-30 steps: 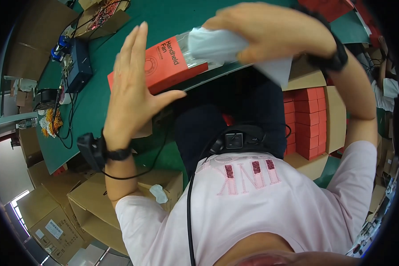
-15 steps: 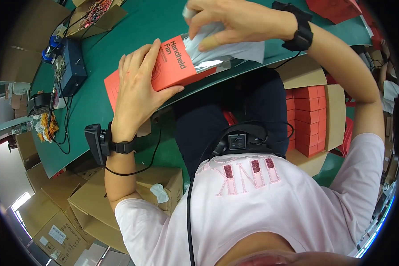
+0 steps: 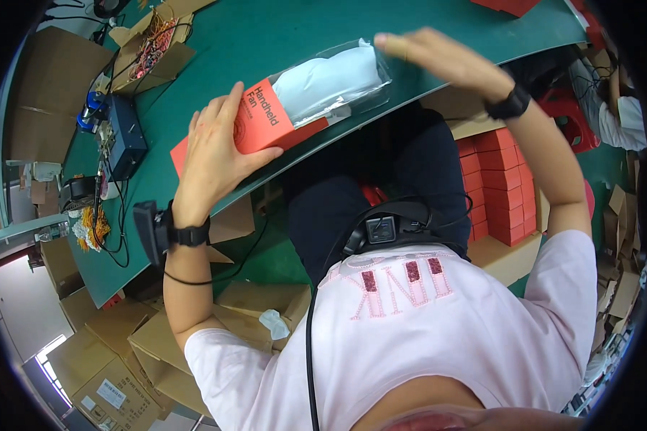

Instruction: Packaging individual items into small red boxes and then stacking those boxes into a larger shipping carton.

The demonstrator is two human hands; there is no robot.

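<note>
On the table lies a red fan box [image 3: 269, 121], tilted, with my left hand [image 3: 212, 140] wrapped over it. From the box's right end sticks out a clear plastic tray [image 3: 382, 77] with a pale blue wrapped item [image 3: 331, 77] in it; the part inside the box is hidden. My right hand [image 3: 446, 61] is just past the tray's far right corner, fingers stretched out and slightly blurred, holding nothing. Whether a fingertip touches the plastic, I cannot tell.
A green table [image 3: 266, 36] runs along the front of my lap. On its left stand a blue device [image 3: 127, 140] with cables and a carton [image 3: 147, 68] of wires. An open carton at my right holds stacked red boxes [image 3: 507, 187]. More cartons [image 3: 108, 388] stand at lower left.
My right hand has let go of the pale blue item and moved right, its fingers straightening. The item now lies flat in the clear tray. My left hand stays on the box.
</note>
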